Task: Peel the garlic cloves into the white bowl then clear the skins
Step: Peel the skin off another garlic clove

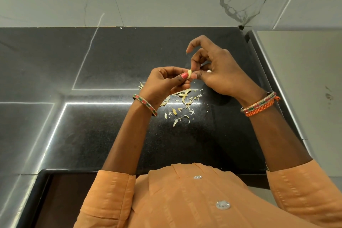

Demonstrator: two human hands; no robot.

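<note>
Left hand pinches garlic clove steady; right hand pinches its skin to strip. Held above skins so scraps gather on surface.

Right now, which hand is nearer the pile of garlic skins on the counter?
Left. The left hand hangs right over the near edge of the garlic skins, gripping the clove. The right hand pinches the same clove from farther back and to the right.
</note>
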